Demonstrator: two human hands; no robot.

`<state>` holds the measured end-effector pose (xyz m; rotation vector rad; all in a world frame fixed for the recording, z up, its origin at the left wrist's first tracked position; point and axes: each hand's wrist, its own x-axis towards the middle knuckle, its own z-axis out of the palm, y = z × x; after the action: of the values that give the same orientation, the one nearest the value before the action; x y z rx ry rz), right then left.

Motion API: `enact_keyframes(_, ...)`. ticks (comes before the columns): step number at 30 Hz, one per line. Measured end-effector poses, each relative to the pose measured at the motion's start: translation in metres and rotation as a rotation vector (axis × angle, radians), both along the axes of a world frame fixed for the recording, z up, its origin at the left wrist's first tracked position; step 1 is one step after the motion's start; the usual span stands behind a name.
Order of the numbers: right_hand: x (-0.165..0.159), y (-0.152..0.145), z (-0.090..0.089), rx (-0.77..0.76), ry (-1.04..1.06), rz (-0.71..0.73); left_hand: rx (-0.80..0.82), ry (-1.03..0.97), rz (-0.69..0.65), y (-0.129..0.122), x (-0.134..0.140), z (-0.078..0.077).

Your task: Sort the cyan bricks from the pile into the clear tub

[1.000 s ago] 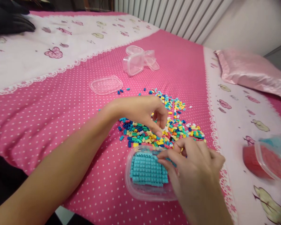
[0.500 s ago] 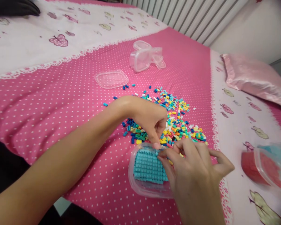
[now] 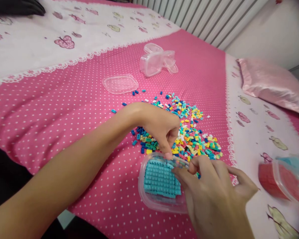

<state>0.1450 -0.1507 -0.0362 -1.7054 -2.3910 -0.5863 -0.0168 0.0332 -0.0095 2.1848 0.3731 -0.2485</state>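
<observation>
A clear plastic container (image 3: 161,207) sits on the bed near me, with turquoise toy bricks (image 3: 160,177) packed in flat rows inside. My left hand (image 3: 161,127) reaches over from the left, its fingers curled and its thumb pressed on the container's far rim. At the far right corner, my right hand (image 3: 216,192) has thumb and index finger closed around the rim, the thumb over the bricks' edge. It covers the container's right end. Whether a clear lid lies on top, I cannot tell. Loose small bricks (image 3: 189,139) in many colours are heaped just beyond both hands.
Farther back lie a clear lid (image 3: 120,83) and some clear containers (image 3: 151,63). At the right stands a container of red pieces (image 3: 280,181), with turquoise ones behind it. A pink satin pillow (image 3: 274,86) lies at the right, and a slatted white headboard (image 3: 199,20) closes off the back.
My right hand's index finger has shifted right along the far rim, and its thumb has moved slightly right. My left thumb stays on the rim. The whole view has shifted slightly.
</observation>
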Motion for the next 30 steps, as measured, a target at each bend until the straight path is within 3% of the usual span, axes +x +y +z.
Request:
enact_keyframes(4, -0.005, 0.0, 0.0, -0.054, 0.05, -0.047, -0.01, -0.01, 0.013, 0.0, 0.001, 0.0)
enact_keyframes(14, 0.009, 0.004, -0.004, -0.051, 0.073, 0.098, 0.032, 0.014, 0.014, -0.001, 0.002, 0.002)
enact_keyframes(30, 0.008, 0.005, -0.006, -0.055, 0.095, 0.083, 0.02, -0.006, 0.021, -0.002, 0.002, 0.002)
